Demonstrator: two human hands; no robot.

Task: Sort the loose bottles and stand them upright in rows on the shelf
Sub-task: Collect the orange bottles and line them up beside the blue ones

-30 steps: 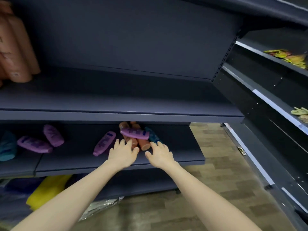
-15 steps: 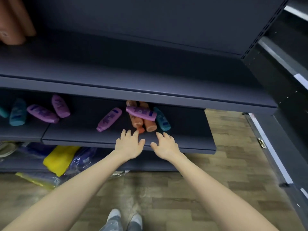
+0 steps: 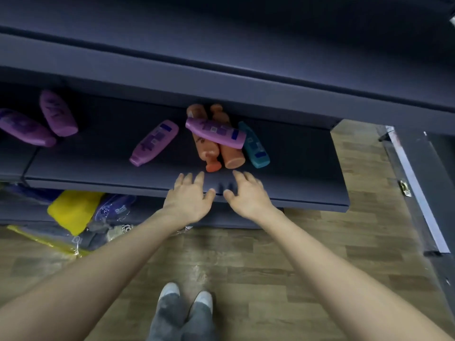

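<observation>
Dark blue shelf [image 3: 307,193] spans mid-frame above wood-plank floor [image 3: 246,262]; bottle pile [image 3: 216,136] lies flat at centre, just beyond left hand [image 3: 189,200] and right hand [image 3: 248,198]; both released, fingers spread, grasping nothing.

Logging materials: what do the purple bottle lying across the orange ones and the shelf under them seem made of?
The purple bottle looks like smooth satin plastic: even colour, rounded moulded shape, soft sheen. The shelf looks like matt painted metal, with a thin folded front edge; coated board is possible.
</observation>
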